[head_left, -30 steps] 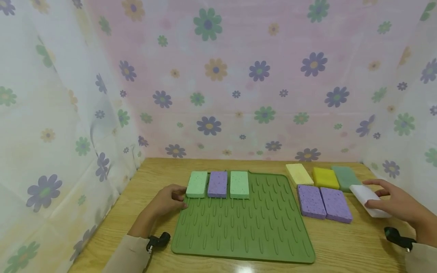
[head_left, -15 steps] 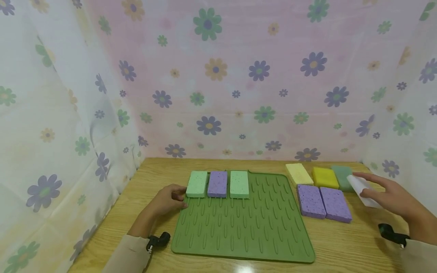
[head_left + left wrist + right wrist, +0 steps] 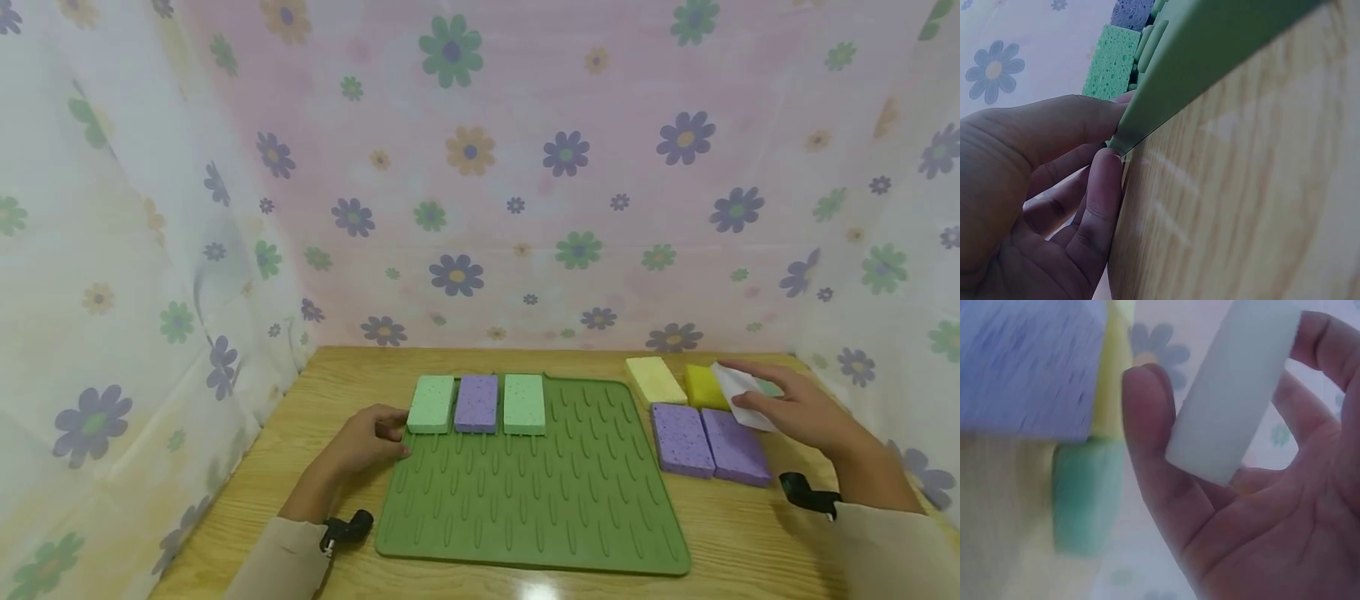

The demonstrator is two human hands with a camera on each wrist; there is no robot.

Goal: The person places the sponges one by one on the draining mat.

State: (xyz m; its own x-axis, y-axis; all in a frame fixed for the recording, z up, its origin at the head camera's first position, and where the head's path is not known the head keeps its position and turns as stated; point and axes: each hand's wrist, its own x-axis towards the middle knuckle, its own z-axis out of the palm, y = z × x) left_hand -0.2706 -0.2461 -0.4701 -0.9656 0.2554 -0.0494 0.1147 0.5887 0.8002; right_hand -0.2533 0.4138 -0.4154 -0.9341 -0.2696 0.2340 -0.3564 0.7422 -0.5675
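My right hand (image 3: pixel 806 412) holds a smooth white sponge (image 3: pixel 738 396) up off the table, pinched between thumb and fingers. It hovers over the right-hand group: a yellow sponge (image 3: pixel 703 387), a teal sponge (image 3: pixel 1085 497) mostly hidden in the head view, and two speckled purple sponges (image 3: pixel 682 439). On the left, my left hand (image 3: pixel 367 442) rests its fingertips against the left edge of the ridged green mat (image 3: pixel 532 500). Along the mat's back edge lie a mint sponge (image 3: pixel 431 404), a purple sponge (image 3: pixel 476 403) and another mint sponge (image 3: pixel 524 404).
A pale yellow sponge (image 3: pixel 656 381) lies at the back, right of the mat. Wooden tabletop (image 3: pixel 750 533) surrounds the mat. A flowered curtain (image 3: pixel 510 192) closes off the back and both sides.
My right hand has lifted the white sponge from the table's right side and carried it left, over the teal and yellow sponges. The left hand stays at the mat's edge.
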